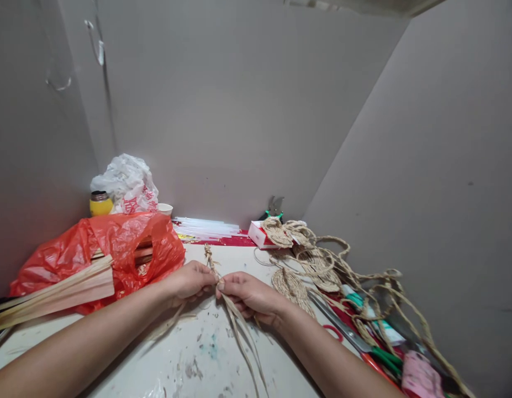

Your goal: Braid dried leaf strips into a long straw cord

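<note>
A short braid of dry straw-coloured strands (210,256) points away from me over the white board. My left hand (194,281) pinches its near end from the left. From the right, my right hand (248,296) pinches the strands at the same spot, and the two hands nearly touch. Loose flat strands (244,338) run from between the fingers toward me across the board. Another loose strand lies below my left hand. The fingertips partly cover the place where the strands cross.
A red plastic bag (115,243) with dry husks (85,284) lies left. Behind are a yellow jar (100,204), a white bag (129,179), a paper cup (164,209) and white sticks (206,228). Coiled braided rope (317,268) and green-handled scissors (350,331) lie right.
</note>
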Action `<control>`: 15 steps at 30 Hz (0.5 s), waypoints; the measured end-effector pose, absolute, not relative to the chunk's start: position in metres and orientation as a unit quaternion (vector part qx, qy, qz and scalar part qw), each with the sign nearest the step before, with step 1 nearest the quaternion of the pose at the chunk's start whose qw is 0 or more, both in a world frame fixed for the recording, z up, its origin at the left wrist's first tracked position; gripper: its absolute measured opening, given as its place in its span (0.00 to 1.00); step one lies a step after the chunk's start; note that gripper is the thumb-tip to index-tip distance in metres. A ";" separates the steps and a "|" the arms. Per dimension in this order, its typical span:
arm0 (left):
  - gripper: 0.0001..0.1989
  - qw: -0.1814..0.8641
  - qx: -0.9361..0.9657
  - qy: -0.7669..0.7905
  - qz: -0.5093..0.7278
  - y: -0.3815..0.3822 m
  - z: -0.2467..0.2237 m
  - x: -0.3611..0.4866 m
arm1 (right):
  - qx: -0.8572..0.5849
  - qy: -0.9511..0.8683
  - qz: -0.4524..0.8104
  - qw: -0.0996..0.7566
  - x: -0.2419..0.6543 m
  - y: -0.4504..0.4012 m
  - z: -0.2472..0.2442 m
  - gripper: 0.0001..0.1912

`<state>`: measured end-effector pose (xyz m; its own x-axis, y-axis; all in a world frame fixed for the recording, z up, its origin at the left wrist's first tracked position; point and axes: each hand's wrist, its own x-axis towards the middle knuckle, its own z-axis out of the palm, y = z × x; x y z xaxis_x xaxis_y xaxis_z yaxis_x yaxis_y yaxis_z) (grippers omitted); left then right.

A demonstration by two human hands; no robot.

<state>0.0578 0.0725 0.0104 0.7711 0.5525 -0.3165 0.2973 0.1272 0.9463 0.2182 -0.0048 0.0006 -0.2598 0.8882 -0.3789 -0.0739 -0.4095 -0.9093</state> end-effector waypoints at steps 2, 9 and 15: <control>0.15 0.679 0.648 0.330 0.095 0.073 0.009 0.058 | -0.517 -0.428 0.653 0.352 0.217 -0.006 0.001 0.12; 0.06 0.706 0.563 0.398 0.163 0.060 0.002 0.067 | -0.568 -0.497 0.575 0.315 0.215 -0.008 0.000 0.16; 0.07 0.685 0.525 0.450 0.229 0.047 -0.008 0.073 | -0.599 -0.573 0.493 0.264 0.212 -0.010 0.010 0.23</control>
